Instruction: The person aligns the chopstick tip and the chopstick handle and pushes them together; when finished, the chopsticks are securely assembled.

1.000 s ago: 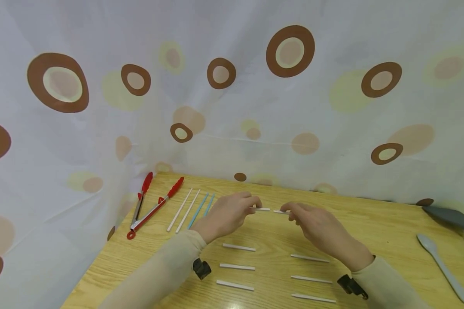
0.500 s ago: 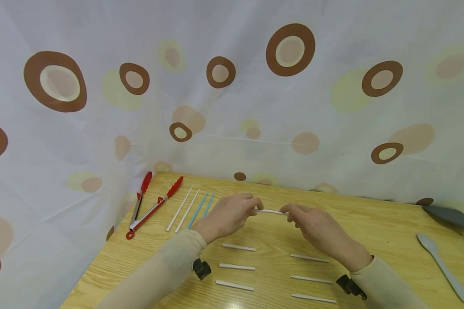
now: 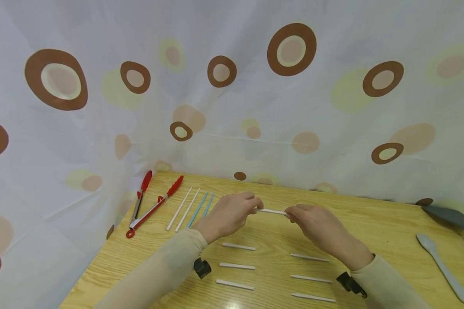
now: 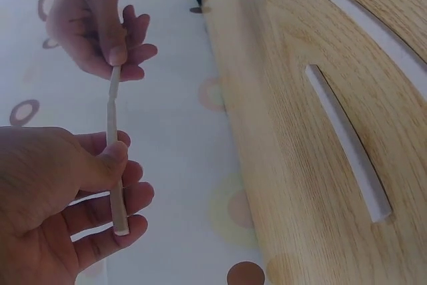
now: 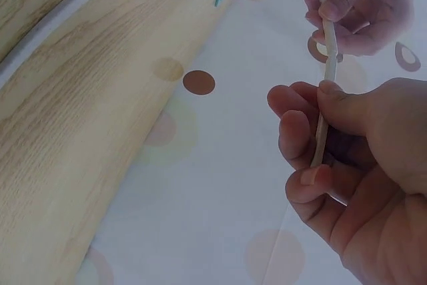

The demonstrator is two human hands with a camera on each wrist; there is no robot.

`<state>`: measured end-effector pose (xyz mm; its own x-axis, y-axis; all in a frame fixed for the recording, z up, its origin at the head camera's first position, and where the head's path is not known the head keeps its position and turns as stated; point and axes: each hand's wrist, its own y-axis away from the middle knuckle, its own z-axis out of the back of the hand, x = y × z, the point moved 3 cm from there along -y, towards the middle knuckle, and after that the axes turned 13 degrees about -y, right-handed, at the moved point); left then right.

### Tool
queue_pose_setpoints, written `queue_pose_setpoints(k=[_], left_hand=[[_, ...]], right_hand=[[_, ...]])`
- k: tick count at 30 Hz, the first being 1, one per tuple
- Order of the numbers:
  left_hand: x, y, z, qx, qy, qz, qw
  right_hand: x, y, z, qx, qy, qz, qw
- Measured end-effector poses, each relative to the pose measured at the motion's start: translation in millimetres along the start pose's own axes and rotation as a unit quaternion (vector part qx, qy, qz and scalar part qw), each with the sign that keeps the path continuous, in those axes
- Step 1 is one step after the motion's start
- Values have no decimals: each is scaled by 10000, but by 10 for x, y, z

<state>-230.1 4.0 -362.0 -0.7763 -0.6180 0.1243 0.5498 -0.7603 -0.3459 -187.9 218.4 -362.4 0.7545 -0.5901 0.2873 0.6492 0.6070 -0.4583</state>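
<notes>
In front of me my left hand [image 3: 230, 214] and right hand [image 3: 319, 223] hold two short white stick pieces, which look like chopstick halves, end to end above the table. Together they form one thin line [image 3: 270, 211] in the head view. Thumb and fingers of my left hand pinch the left piece [image 4: 118, 211]. My right hand pinches the right piece [image 5: 321, 139] the same way. Where the ends meet, a small notch shows in both wrist views; how firmly they join I cannot tell. Similar white pieces lie below, three at left [image 3: 237, 266] and three at right [image 3: 311, 279].
Red-handled tongs [image 3: 151, 213] lie spread at the left, beside two long white chopsticks [image 3: 179, 209] and two blue ones [image 3: 198, 209]. A grey spoon [image 3: 444, 268] and a dark spatula [image 3: 450, 218] lie at right. A patterned curtain [image 3: 232, 107] borders the wooden table [image 3: 371, 231].
One second ago a gap separated the two held pieces. Their ends have since come together, and they now line up straighter than half a second ago. The other things have stayed put.
</notes>
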Motion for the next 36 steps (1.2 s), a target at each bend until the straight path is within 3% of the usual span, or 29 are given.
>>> queue_pose_setpoints(k=[13, 27, 36], left_hand=[[-16, 17, -13, -117, -84, -578, 9982], [-33, 31, -25, -124, 197, -691, 9973], [-41, 4, -12, -132, 206, -640, 9976]], right_hand=[[15, 9, 1, 19, -104, 194, 9998], [18, 6, 4, 10, 7, 156, 9999], [21, -8, 17, -203, 225, 316, 9990]])
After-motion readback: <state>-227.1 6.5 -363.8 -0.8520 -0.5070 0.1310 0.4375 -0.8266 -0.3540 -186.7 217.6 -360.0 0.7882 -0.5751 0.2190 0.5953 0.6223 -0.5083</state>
